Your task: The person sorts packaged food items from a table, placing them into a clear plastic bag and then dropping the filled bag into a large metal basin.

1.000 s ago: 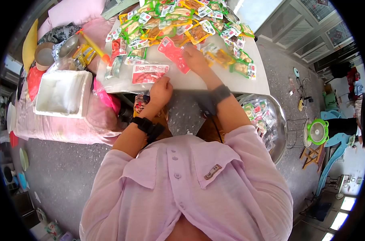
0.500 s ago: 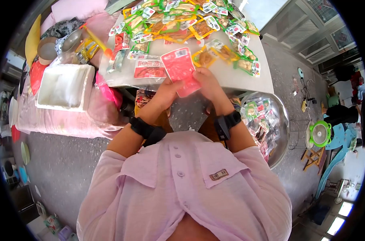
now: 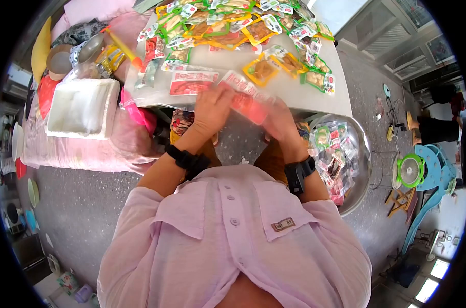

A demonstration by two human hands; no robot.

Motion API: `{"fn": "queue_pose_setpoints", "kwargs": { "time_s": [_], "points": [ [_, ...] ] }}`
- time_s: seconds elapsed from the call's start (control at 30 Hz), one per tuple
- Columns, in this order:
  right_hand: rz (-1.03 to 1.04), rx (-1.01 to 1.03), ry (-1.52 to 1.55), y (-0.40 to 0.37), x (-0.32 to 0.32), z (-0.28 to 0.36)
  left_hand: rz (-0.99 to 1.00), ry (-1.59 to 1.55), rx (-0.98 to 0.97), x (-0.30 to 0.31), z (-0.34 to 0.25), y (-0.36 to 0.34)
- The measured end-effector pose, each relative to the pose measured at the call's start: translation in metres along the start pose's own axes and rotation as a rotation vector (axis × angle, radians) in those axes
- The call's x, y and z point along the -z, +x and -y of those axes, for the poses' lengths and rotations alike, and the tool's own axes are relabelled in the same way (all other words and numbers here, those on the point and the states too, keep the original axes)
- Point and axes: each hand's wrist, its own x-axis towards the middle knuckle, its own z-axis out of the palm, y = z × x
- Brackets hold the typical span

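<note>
A red and clear packet (image 3: 247, 97) is held between my two hands at the table's front edge, tilted down to the right, its lettered side showing. My left hand (image 3: 213, 109) has its fingers closed on the packet's left end. My right hand (image 3: 283, 122), blurred by motion, grips the right end. Another red packet (image 3: 193, 83) lies flat on the table just left of it. Beyond, to the right, are yellow-edged packets (image 3: 261, 71). A big pile of green and yellow packets (image 3: 220, 25) covers the back of the table.
On the pink-covered surface (image 3: 84, 154) at left stands a white foam box (image 3: 81, 109). A metal basin (image 3: 365, 169) full of packets is on the right, below the table (image 3: 340, 97). Farther right are a green fan (image 3: 410, 170) and part of a person (image 3: 433, 128).
The packet in my hands has turned from nearly upright to a slant, and its lettered side now shows. My left hand moved up onto its end. At the far right, a person's leg has come into view.
</note>
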Motion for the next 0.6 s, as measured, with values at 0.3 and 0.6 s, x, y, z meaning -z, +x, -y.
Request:
{"fn": "queue_pose_setpoints", "kwargs": {
  "time_s": [0.3, 0.6],
  "points": [
    [-0.255, 0.119, -0.15, 0.003, 0.003, -0.006, 0.338, -0.062, 0.625, -0.006, 0.012, -0.02],
    [-0.394, 0.252, -0.183, 0.006, 0.012, -0.016, 0.276, -0.111, 0.607, -0.009, 0.013, -0.016]
  ]
}}
